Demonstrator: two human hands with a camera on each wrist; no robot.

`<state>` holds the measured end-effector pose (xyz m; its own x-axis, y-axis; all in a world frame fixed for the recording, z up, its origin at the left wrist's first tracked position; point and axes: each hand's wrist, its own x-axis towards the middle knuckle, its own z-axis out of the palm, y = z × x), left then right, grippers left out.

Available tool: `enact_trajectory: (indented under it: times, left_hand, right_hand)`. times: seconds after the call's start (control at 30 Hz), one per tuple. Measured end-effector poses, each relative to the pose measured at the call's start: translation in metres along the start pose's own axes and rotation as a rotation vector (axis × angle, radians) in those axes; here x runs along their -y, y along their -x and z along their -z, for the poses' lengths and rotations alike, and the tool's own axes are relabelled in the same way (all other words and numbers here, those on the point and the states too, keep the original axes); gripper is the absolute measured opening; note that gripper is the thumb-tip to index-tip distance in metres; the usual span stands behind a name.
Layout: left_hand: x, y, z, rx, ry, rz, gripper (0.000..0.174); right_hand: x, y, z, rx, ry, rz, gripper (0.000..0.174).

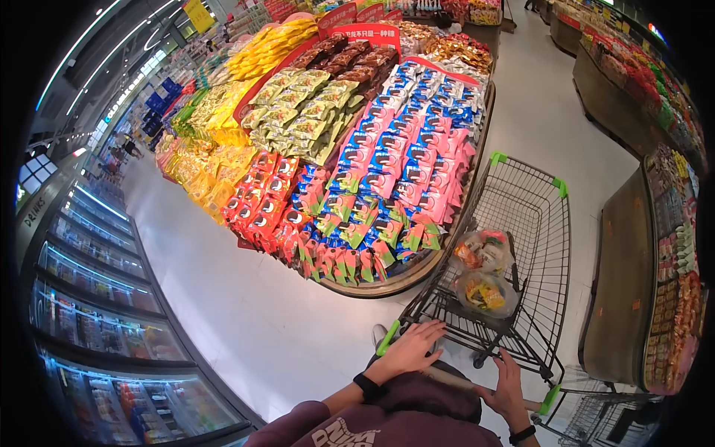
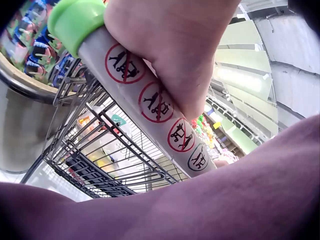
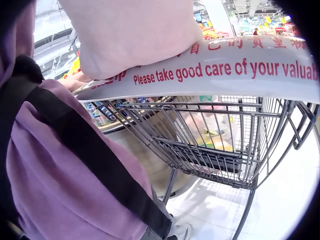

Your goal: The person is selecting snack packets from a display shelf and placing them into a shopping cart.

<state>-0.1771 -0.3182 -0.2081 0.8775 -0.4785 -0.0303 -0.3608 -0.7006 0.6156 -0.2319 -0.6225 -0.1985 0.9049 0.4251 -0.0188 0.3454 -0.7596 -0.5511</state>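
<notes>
**Cart handle (image 1: 447, 378) slanted under both hands, basket away between twelve and one o'clock**

In the head view, the handle's long axis is set crosswise, from a green cap (image 1: 387, 340) between nine and ten o'clock to another green cap (image 1: 550, 400) between three and four. It is touched by the left hand (image 1: 410, 349) close to the first cap and by the right hand (image 1: 506, 387) nearer the second. The left hand's fingers are laid out loosely over the bar; the right hand's are extended, with the thumb held apart. Nothing is seen pinched by either; the undersides of the grips cannot be told.

The cart (image 1: 555, 246) is pointed between twelve and one o'clock, roughly square to the bar, so a level push through both palms is judged to be carried that way. Two bagged bundles (image 1: 485, 293) are held in its basket, at about two o'clock from the left hand and just before twelve from the right. The rounded display stand (image 1: 387, 289) is set just beside the basket's left side, and the left hand is nearer to it; that side is judged the tighter one.
</notes>
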Motion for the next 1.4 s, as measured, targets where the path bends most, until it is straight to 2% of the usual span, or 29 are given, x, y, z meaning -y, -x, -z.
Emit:
enact_trajectory:
  times: [0.07,0.13,0.2,0.27,0.3,0.33,0.4,0.47,0.53,0.6,0.63,0.73,0.83,0.87,0.93,0.97,1.07,1.1,1.2,1.23,1.33,1.4]
  left_hand:
    - [0.002,-0.003,0.000,-0.015,0.014,-0.003,0.049]
    - [0.003,-0.005,-0.002,-0.068,0.081,-0.014,0.045]
    - [0.005,-0.009,-0.001,-0.063,0.057,-0.046,0.045]
    - [0.004,-0.011,0.001,-0.059,0.084,-0.051,0.046]
    - [0.003,-0.010,0.001,-0.036,0.106,-0.044,0.047]
    - [0.005,-0.011,0.002,-0.024,0.116,-0.034,0.047]
    - [0.006,-0.011,0.010,0.051,0.129,-0.029,0.047]
    - [0.008,-0.013,0.020,0.120,0.119,-0.017,0.046]
    - [0.010,-0.016,0.032,0.124,0.053,0.023,0.046]
    - [0.011,-0.019,0.041,0.156,0.012,0.106,0.046]
    - [0.014,-0.020,0.040,0.086,-0.011,0.087,0.044]
    - [0.016,-0.022,0.031,0.009,-0.045,0.076,0.040]
    - [0.015,-0.024,0.025,-0.095,-0.044,0.076,0.036]
    - [0.016,-0.024,0.024,-0.135,-0.019,0.084,0.036]
    - [0.018,-0.027,0.023,-0.174,0.033,0.116,0.034]
    - [0.018,-0.027,0.024,-0.173,0.046,0.126,0.034]
    - [0.017,-0.030,0.025,-0.158,0.059,0.154,0.032]
    - [0.017,-0.031,0.027,-0.151,0.058,0.162,0.031]
    - [0.015,-0.032,0.025,-0.150,0.072,0.192,0.030]
    - [0.015,-0.032,0.025,-0.152,0.073,0.197,0.030]
    - [0.016,-0.030,0.024,-0.149,0.064,0.201,0.030]
    - [0.017,-0.030,0.023,-0.149,0.059,0.204,0.030]
  right_hand:
    - [-0.004,-0.003,0.003,-0.031,-0.015,0.037,0.079]
    - [0.000,-0.008,0.011,-0.049,-0.021,-0.012,0.065]
    - [-0.003,-0.027,0.029,-0.069,0.108,0.078,0.040]
    - [-0.004,-0.061,0.055,0.114,0.052,-0.070,0.022]
    - [-0.004,-0.081,0.062,0.024,0.059,-0.012,0.020]
    - [-0.008,-0.104,0.065,-0.074,0.066,0.063,0.019]
    - [-0.027,-0.150,0.063,-0.044,0.037,0.036,0.016]
    - [-0.075,-0.195,0.027,0.043,0.081,0.001,0.014]
    - [-0.128,-0.230,-0.015,0.355,0.228,-0.045,0.014]
    - [-0.186,-0.247,-0.064,0.515,0.205,-0.023,0.018]
    - [-0.211,-0.251,-0.087,0.600,0.191,-0.013,0.021]
    - [-0.262,-0.263,-0.140,0.650,0.237,-0.203,0.035]
    - [-0.289,-0.258,-0.166,0.225,0.172,-0.284,0.043]
    - [-0.295,-0.252,-0.170,0.235,0.200,-0.306,0.044]
    - [-0.270,-0.252,-0.148,0.242,0.257,-0.348,0.045]
    - [-0.263,-0.251,-0.149,0.149,0.276,-0.294,0.040]
    - [-0.252,-0.251,-0.153,0.285,0.224,-0.083,0.031]
    - [-0.256,-0.249,-0.158,0.295,0.195,0.035,0.016]
    - [-0.269,-0.256,-0.185,0.152,0.097,-0.435,0.018]
    - [-0.280,-0.259,-0.198,0.015,0.098,-0.537,0.028]
    - [-0.288,-0.266,-0.199,-0.138,-0.852,-1.200,0.037]
    - [-0.281,-0.271,-0.195,-0.272,-1.222,-1.267,0.038]
